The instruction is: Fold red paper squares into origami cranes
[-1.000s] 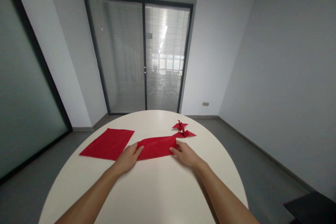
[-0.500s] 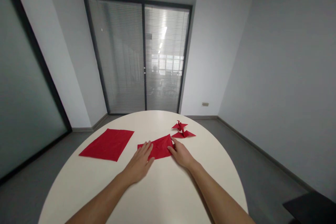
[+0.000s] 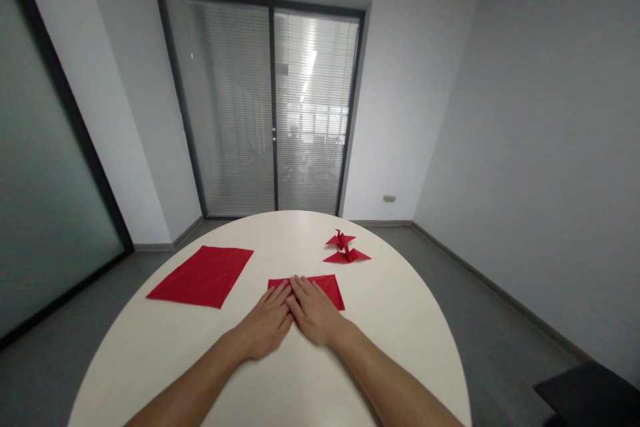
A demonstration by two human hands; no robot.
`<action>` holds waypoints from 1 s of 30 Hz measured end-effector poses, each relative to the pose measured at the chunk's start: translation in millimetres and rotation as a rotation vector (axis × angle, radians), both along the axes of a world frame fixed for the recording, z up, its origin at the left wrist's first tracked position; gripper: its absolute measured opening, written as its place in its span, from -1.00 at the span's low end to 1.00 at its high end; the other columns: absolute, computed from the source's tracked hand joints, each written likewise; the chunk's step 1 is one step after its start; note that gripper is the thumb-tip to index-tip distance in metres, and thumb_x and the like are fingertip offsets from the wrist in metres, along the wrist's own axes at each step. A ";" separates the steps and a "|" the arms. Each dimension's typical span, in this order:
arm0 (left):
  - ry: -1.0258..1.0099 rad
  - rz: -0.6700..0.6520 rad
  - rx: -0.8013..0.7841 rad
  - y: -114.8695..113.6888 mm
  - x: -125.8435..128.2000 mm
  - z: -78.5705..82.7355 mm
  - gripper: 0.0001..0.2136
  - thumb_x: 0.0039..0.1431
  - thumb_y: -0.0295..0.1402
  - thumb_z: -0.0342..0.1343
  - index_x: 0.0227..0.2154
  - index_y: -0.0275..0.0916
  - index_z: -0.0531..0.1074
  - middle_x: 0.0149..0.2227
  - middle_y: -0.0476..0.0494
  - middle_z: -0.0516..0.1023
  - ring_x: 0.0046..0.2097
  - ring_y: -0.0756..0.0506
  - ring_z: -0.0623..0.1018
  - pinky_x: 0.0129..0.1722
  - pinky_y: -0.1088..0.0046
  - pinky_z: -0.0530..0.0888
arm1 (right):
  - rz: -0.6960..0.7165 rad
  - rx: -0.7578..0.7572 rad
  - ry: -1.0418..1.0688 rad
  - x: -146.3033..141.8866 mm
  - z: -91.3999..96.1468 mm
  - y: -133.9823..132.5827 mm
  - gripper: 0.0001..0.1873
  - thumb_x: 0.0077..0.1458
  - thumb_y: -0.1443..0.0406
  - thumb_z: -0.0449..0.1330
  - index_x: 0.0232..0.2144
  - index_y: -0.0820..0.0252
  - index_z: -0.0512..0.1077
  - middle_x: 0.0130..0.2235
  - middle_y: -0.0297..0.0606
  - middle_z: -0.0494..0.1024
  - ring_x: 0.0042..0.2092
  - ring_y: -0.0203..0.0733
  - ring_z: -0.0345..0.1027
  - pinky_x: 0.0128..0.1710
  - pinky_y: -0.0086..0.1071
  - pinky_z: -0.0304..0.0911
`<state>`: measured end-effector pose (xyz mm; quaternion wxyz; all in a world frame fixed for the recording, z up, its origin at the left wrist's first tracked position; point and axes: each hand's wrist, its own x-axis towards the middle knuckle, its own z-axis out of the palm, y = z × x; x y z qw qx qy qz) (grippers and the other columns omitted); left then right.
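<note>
A folded red paper (image 3: 331, 288) lies on the round white table (image 3: 300, 373), mostly covered by my hands. My left hand (image 3: 266, 327) lies flat on its left part, fingers stretched out. Beside it, my right hand (image 3: 311, 311) presses flat on the middle, and the two hands touch. A flat red sheet (image 3: 203, 275) lies to the left. Behind the hands, to the right, stands a folded red paper crane (image 3: 345, 247).
The table's curved edge runs close on the right and far side. Glass doors with blinds (image 3: 270, 107) stand behind. A dark object (image 3: 590, 393) sits low at the right. Grey floor surrounds the table.
The long red strip was folded over into a smaller shape. Both hands came together from its ends to its middle and now lie flat on it.
</note>
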<state>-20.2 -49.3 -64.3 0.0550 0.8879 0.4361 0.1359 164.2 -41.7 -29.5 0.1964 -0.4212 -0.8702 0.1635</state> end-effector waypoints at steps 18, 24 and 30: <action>0.039 0.283 0.085 0.7 -0.7 16.8 -0.45 0.34 -0.30 -0.20 0.35 -0.34 0.02 0.42 -0.29 -0.10 0.42 -0.24 -0.09 0.35 0.03 -0.02 | -0.136 -0.127 -0.234 44.3 -4.6 18.5 -0.16 0.29 -0.10 -0.22 0.38 0.36 -0.12 0.42 -0.03 -0.19 0.43 0.05 -0.40 0.37 -0.05 -0.47; 0.011 0.004 -0.096 -2.4 7.3 19.1 -0.50 0.40 -0.18 -0.27 0.34 -0.17 0.07 0.39 -0.14 0.06 0.40 -0.16 0.06 0.34 0.13 0.06 | -0.034 -0.093 -0.234 49.3 -3.5 28.8 -0.25 0.28 -0.04 -0.12 0.38 0.18 -0.08 0.42 -0.13 -0.14 0.43 0.01 -0.38 0.36 -0.01 -0.46; 0.075 0.215 0.005 -10.4 12.0 37.2 -0.52 0.36 -0.18 -0.22 0.22 -0.25 0.30 0.26 -0.31 0.33 0.26 -0.31 0.32 0.19 0.02 0.24 | -0.015 0.160 -0.129 42.4 8.1 23.2 -0.49 0.27 0.15 0.02 0.22 0.15 0.31 0.35 -0.11 0.15 0.35 0.04 -0.04 0.32 -0.05 -0.19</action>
